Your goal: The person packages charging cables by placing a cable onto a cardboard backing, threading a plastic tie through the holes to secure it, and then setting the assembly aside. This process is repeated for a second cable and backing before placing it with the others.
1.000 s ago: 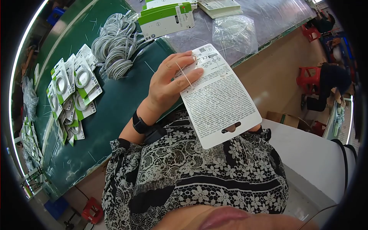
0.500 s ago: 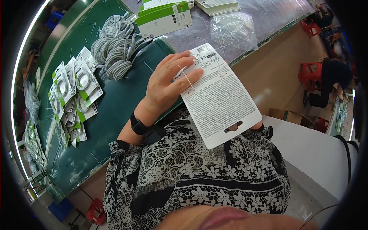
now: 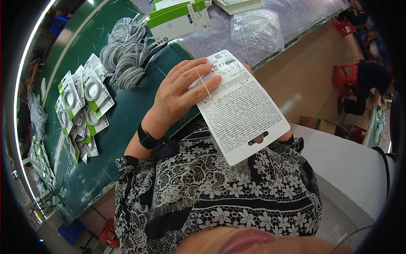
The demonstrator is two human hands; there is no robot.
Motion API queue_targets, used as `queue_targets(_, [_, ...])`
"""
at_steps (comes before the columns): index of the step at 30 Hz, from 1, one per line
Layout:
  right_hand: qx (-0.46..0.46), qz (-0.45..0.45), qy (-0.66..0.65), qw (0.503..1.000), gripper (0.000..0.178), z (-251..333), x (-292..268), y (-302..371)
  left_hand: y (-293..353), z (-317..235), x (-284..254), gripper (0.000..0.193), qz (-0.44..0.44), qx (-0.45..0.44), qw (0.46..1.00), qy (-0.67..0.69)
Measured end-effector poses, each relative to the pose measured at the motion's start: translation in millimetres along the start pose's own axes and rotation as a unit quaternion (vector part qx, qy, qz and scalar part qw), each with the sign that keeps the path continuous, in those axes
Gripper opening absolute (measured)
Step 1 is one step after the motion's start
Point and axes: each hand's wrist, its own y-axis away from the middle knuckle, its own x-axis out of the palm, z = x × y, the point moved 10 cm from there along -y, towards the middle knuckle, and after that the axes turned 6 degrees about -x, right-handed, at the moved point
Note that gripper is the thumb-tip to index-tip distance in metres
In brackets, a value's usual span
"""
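Closely, in the head view, a left hand (image 3: 177,91) wearing a black wristband (image 3: 146,137) rests over the far left edge of a white printed card (image 3: 243,114), which tilts above the lap with its hang slot toward the near end. The hand's fingers are bent and slightly apart, their tips at the card's face, and a thin white strand (image 3: 203,83) crosses beside them; whether they pinch either one cannot be told. The right hand (image 3: 248,69) is mostly hidden behind the card, its hold impossible to make out.

To the left, carded cables (image 3: 80,106) overlap in a pile on the green tabletop (image 3: 139,112), near a heap of coiled grey cables (image 3: 124,55). Green-and-white cards (image 3: 179,26) stand stacked at the far side, with a clear plastic bag (image 3: 257,31) to their right. A person in dark clothing (image 3: 374,82) sits at far right by a red stool (image 3: 344,80).
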Motion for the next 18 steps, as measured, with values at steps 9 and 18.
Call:
queue_targets(9, [-0.012,0.024,0.053,0.998,0.04,30,17,-14,-5,2,4,0.041,0.062,0.024,0.998,-0.005])
queue_targets(18, [-0.027,0.051,0.123,0.991,0.032,48,21,-16,-5,3,16,0.041,0.056,-0.009,0.998,-0.014])
